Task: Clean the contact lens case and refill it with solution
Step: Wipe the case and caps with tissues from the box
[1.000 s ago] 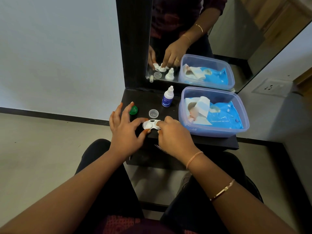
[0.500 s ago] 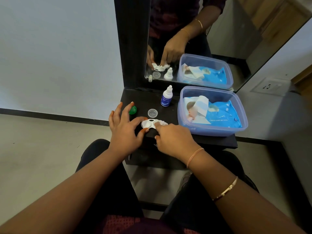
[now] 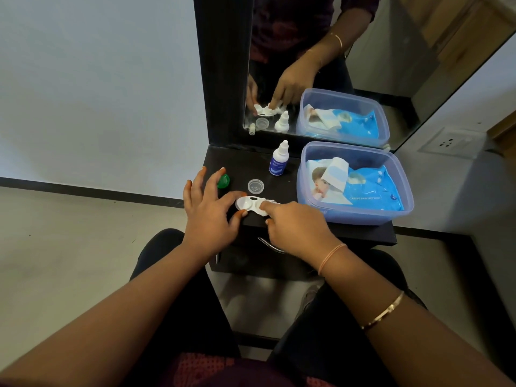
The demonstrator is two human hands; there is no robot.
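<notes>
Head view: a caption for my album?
Left hand pinches a white plastic contact lens case on a dark shelf; right hand presses a white tissue into it.

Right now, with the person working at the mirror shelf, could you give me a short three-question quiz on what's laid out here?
1. True or false: the white dropper bottle with a blue label stands upright on the dark shelf.
2. Which lies nearest the left hand? A) round green cap B) round clear plastic cap C) blue wet-wipes pack
3. Fill in: the right hand presses a crumpled white wipe into the ___ well of the white two-well contact lens case.
Key: 1 true; 2 A; 3 right.
</notes>
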